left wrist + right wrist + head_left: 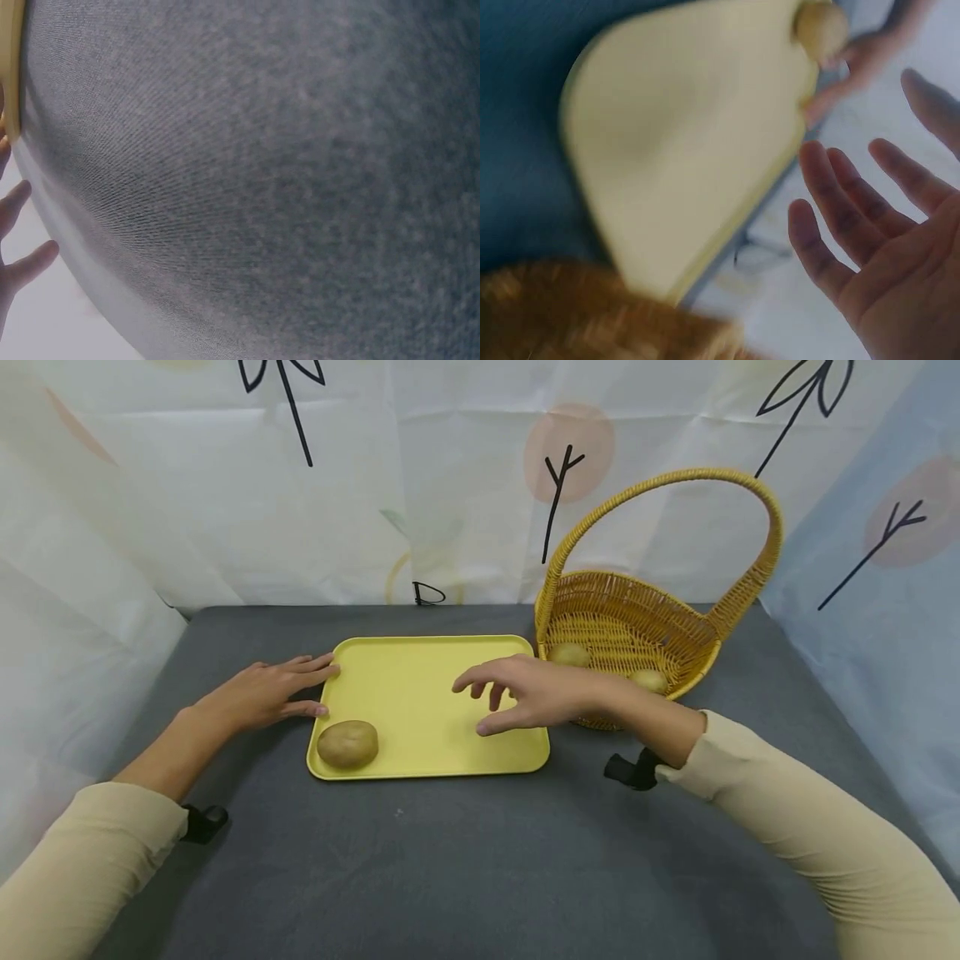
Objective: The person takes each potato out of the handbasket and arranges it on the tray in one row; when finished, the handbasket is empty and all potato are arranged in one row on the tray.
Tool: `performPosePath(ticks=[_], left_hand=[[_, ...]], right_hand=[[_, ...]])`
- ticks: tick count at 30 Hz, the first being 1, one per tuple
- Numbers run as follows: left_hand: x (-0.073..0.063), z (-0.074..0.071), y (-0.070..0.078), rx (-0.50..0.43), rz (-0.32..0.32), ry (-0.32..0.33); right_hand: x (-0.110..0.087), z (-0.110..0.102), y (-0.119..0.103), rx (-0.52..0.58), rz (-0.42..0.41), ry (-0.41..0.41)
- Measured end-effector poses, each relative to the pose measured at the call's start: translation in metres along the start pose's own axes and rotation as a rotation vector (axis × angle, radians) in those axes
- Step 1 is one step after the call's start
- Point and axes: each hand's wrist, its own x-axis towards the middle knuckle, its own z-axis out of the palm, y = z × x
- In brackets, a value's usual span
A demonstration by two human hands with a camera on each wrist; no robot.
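Observation:
A yellow tray (420,693) lies on the dark grey table, with one potato (348,744) in its near left corner. My left hand (262,695) touches the tray's left rim with extended fingers. Over the tray's right part hovers my right hand (536,692), fingers spread and loosely bent, holding nothing. In the right wrist view that hand (900,232) shows a bare palm, apart from the tray (682,127). To the right stands a yellow wicker basket (622,618) with a tall handle. Two potatoes, one nearer the left (569,654) and one nearer the right (649,681), show inside it, partly behind my right arm.
The basket's arched handle (667,477) rises high at the back right, close to the tray's right edge. A pale printed cloth (465,485) hangs behind the table (465,860) and along both sides. Black straps (633,770) sit at the wrists.

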Motion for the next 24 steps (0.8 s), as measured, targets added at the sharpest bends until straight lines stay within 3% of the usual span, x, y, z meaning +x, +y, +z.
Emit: performPosePath(ticks=[9,16,24], left_hand=[[-0.001,-0.001,0.002,0.004,-0.002,0.001],[-0.001,-0.001,0.002,0.005,0.014,0.016],[-0.001,-0.001,0.002,-0.003,0.008,0.008]], right_hand=[[-0.071,-0.038,0.036,0.104,0.149,0.085],[-0.114,-0.057,0.074,0.189,0.264,0.151],[-0.14,-0.072,0.108,0.269,0.418,0.089]])
